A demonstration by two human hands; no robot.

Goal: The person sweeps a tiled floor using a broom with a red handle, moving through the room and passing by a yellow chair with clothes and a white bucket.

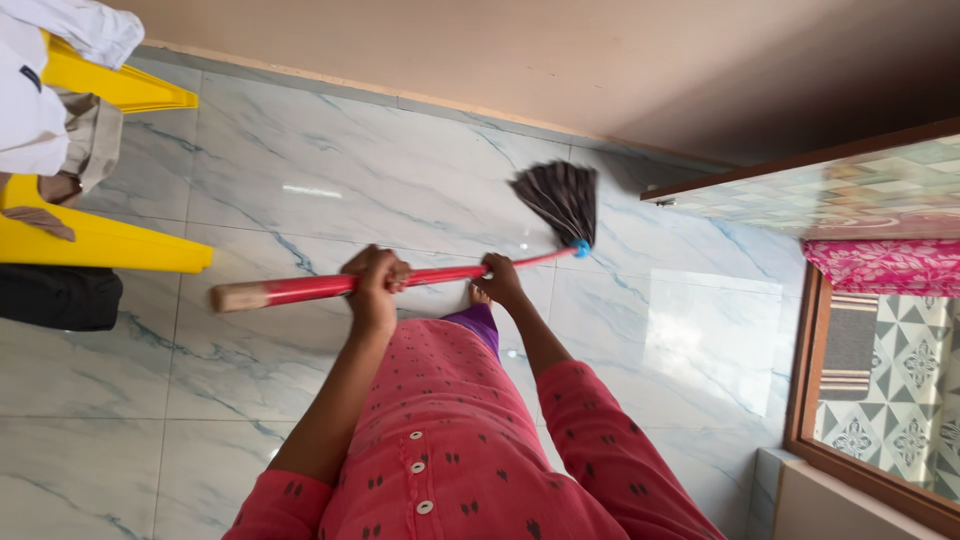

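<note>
Both hands are wrapped around a long red-handled mop (400, 279) with a bare wooden end and a dark grey string head. The left hand (375, 275) is curled tight round the shaft not far from the wooden end, fingers folded over the top. The right hand (499, 277) is closed on the shaft further along, nearer the small blue collar (580, 247) where the strings are fixed. The mop head (560, 200) fans out on the glossy white marble-patterned tile floor (330, 170), close to the edge where the floor meets the beige wall (500, 50). The person wears a pink dotted top with white buttons (440, 450), and a bare foot shows just under the shaft.

Toward the left edge of the floor sits a yellow plastic piece of furniture (110, 240) with pale cloth draped on it and a dark bag beside it. At the right edge stands a brown wooden frame (810, 370), with patterned tiles and pink floral fabric (885, 265) beyond it.
</note>
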